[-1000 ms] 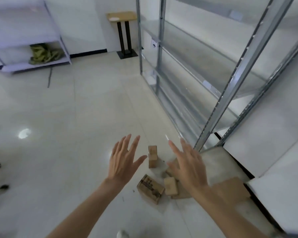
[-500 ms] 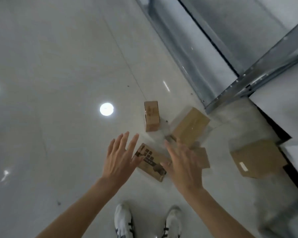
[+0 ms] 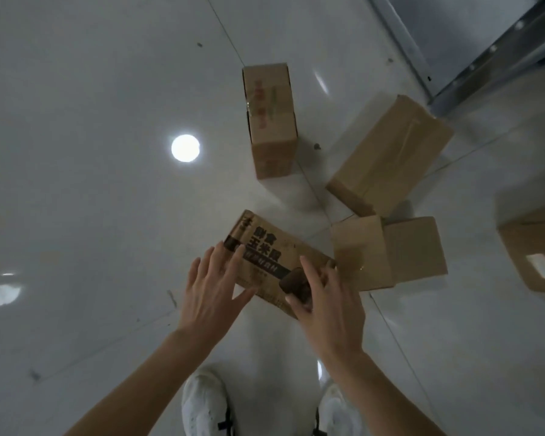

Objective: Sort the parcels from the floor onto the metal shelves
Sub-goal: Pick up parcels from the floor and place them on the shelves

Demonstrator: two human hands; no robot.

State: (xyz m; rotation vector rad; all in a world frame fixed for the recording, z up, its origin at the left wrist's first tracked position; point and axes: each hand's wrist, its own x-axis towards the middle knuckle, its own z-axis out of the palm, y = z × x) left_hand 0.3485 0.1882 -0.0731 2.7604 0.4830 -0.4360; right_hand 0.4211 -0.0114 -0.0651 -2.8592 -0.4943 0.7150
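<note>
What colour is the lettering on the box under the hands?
Black lettering on the brown printed box, seen in the head view.

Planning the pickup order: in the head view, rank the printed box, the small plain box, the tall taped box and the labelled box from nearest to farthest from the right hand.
1. Printed box, under the right hand.
2. Small plain box, just beyond its fingers.
3. Tall taped box, far ahead, and labelled box, right edge: too close to call.

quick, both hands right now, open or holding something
left hand: open, fingers spread over the near-left end of the printed box, not gripping it
right hand: open, fingers straight at the box's right end, not gripping it
</note>
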